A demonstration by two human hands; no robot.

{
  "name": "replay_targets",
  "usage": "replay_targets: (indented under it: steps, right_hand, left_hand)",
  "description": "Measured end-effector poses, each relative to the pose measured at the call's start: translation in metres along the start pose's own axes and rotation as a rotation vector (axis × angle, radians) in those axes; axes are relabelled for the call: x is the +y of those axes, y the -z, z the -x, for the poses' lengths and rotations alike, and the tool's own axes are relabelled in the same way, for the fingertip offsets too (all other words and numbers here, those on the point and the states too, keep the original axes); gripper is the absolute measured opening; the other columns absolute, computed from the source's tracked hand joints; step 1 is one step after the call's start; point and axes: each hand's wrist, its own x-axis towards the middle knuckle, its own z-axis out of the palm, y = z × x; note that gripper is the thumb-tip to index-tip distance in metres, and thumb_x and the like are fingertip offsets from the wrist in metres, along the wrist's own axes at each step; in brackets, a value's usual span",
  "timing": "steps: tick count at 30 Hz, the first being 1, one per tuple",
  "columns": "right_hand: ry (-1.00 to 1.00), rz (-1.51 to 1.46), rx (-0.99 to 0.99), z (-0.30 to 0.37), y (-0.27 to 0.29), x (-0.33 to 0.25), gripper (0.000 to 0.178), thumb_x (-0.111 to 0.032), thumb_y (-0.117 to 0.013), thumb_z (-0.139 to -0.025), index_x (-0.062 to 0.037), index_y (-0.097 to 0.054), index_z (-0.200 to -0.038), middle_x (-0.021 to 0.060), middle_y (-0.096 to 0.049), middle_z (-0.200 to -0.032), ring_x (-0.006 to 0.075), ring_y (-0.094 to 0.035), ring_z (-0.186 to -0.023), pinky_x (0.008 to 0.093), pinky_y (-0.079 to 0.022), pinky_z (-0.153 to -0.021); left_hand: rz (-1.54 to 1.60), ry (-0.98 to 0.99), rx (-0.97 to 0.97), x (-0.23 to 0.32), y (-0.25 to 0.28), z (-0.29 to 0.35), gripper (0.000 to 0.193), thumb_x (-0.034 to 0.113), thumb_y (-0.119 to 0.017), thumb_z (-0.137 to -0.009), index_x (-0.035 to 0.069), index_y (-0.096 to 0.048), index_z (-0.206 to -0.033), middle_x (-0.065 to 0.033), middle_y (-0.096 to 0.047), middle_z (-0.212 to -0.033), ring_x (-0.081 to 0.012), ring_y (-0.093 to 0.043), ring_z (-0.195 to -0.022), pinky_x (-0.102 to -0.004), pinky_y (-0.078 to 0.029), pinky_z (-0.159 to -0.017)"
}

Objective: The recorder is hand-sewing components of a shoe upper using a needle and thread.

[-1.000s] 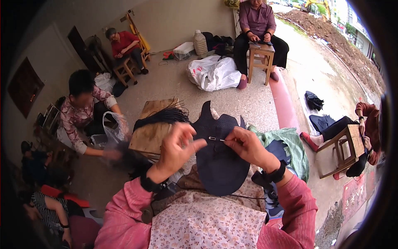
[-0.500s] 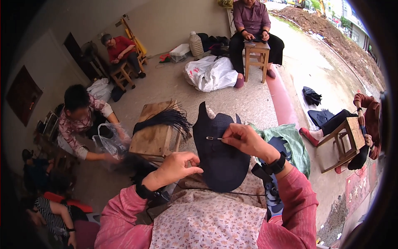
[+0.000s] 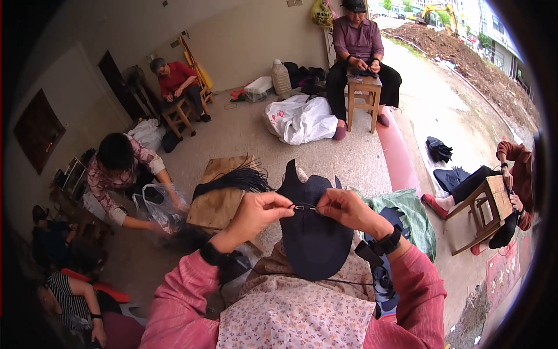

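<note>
One slotted metal needle (image 3: 300, 207): right hand (image 3: 350, 213) pinches its shank, apparently to steady the eye, left of these fingertips. One dark cord (image 3: 293, 205): left hand (image 3: 256, 214) pinches it beside that eye. One dark fabric piece (image 3: 317, 250): below both hands, seemingly propped by floral apron (image 3: 296, 314).

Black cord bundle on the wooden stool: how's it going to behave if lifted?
Likely floppy: the cords are thin and their ends curve. Probably apt to splay or snag, since the ends fan out loosely past the right edge of the stool. Unlikely to roll, as they lie spread out.
</note>
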Motion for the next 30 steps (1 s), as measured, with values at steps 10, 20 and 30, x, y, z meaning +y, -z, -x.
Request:
replay_targets:
  steps: [10, 20, 30]
  right_hand:
    - [0.018, -0.089, -0.021, -0.001, 0.003, 0.007, 0.003, -0.001, -0.06, -0.092, 0.0008, -0.058, -0.09, -0.0001, -0.06, -0.081, 0.0058, -0.053, -0.078, 0.0225, -0.045, -0.069]
    - [-0.004, -0.159, 0.018, -0.002, -0.001, 0.014, 0.006, -0.005, -0.062, -0.092, 0.0003, -0.061, -0.09, -0.0001, -0.062, -0.078, 0.0052, -0.054, -0.075, 0.0224, -0.045, -0.067]
    - [0.002, -0.057, -0.007, -0.004, -0.002, 0.017, 0.013, -0.012, -0.065, -0.092, -0.0005, -0.061, -0.089, -0.0007, -0.06, -0.074, 0.0044, -0.051, -0.073, 0.0236, -0.044, -0.063]
  left_hand:
    - [0.146, 0.036, 0.014, -0.016, -0.013, -0.029, 0.011, 0.0, -0.075, -0.08, 0.0, -0.072, -0.091, -0.0056, -0.072, -0.087, -0.0077, -0.065, -0.074, -0.0199, -0.053, -0.06]
    - [0.075, -0.021, 0.004, -0.01, -0.013, -0.023, 0.012, 0.006, -0.075, -0.082, 0.001, -0.073, -0.093, -0.0019, -0.071, -0.083, -0.0053, -0.061, -0.07, -0.0202, -0.051, -0.06]
    - [-0.326, -0.345, -0.087, 0.002, -0.014, -0.032, 0.008, 0.0, -0.073, -0.079, 0.001, -0.072, -0.087, -0.0038, -0.067, -0.077, -0.0077, -0.063, -0.071, -0.0226, -0.049, -0.062]
